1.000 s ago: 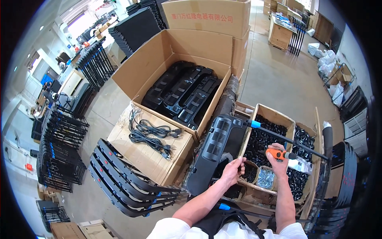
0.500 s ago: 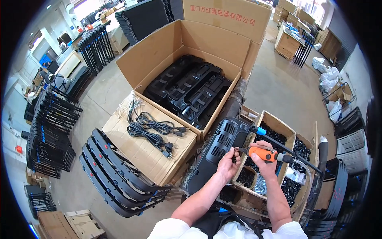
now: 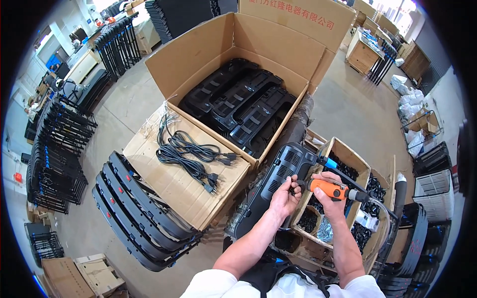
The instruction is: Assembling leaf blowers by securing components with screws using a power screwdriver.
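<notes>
In my right hand (image 3: 332, 201) is an orange power screwdriver (image 3: 327, 189), held level with its bit pointing left and a hose running from its black rear end. Close to the bit, my left hand (image 3: 284, 198) has its fingertips pinched together; what is between them is too small to make out. Both hands are over the right side of a black vented plastic cover (image 3: 278, 178). A dark bar with a blue sleeve (image 3: 326, 162) passes behind the screwdriver.
Beside the cover, a divided wooden bin (image 3: 358, 169) holds black small parts and silver screws (image 3: 325, 230). A large cardboard box (image 3: 198, 47) contains several black covers. Black power cords (image 3: 191, 154) lie on a flat carton (image 3: 198, 206). Curved black frames (image 3: 134, 223) are stacked at left.
The head view has shifted slightly. My left fingertips are raised a little by the bit. My right hand keeps its hold on the screwdriver.
</notes>
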`<state>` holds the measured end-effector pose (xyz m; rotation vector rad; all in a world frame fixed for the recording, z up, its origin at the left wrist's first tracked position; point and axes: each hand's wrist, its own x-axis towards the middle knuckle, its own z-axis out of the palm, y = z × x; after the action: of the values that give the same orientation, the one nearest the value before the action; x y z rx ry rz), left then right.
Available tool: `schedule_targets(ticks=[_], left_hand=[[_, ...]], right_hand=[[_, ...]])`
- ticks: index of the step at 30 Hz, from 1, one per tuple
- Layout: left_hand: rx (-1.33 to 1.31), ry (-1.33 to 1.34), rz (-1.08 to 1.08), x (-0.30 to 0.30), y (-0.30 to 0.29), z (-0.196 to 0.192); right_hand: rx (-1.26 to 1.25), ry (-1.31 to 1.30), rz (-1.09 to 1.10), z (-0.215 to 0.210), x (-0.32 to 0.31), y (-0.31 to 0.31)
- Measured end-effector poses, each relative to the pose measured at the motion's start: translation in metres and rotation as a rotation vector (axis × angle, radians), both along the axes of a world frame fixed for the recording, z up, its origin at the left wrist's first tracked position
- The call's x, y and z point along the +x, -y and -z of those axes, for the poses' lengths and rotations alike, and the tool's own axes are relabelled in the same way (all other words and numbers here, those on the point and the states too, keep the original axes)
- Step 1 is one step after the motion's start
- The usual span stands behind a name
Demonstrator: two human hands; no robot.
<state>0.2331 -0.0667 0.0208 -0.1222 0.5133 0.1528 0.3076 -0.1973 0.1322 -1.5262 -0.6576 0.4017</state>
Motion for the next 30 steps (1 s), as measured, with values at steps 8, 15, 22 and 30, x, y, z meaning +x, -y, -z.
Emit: schedule_targets(ticks=[8,15,22,30], left_hand=[[0.044,-0.015,-0.027,0.005,0.0,-0.008],[0.193,-0.056,0.105,-0.015,0.01,-0.003],[0.282,0.005,0.2,-0.027,0.014,-0.002],[0.363,-0.063,0.191,-0.034,0.007,0.01]], right_hand=[[-0.014,-0.033,0.043,-0.003,0.005,-0.014],[-0.022,0.01,0.036,0.007,0.027,-0.055],[-0.072,0.022,0.008,0.021,0.049,-0.092],[-0.087,0.037,0.009,0.03,0.053,-0.104]])
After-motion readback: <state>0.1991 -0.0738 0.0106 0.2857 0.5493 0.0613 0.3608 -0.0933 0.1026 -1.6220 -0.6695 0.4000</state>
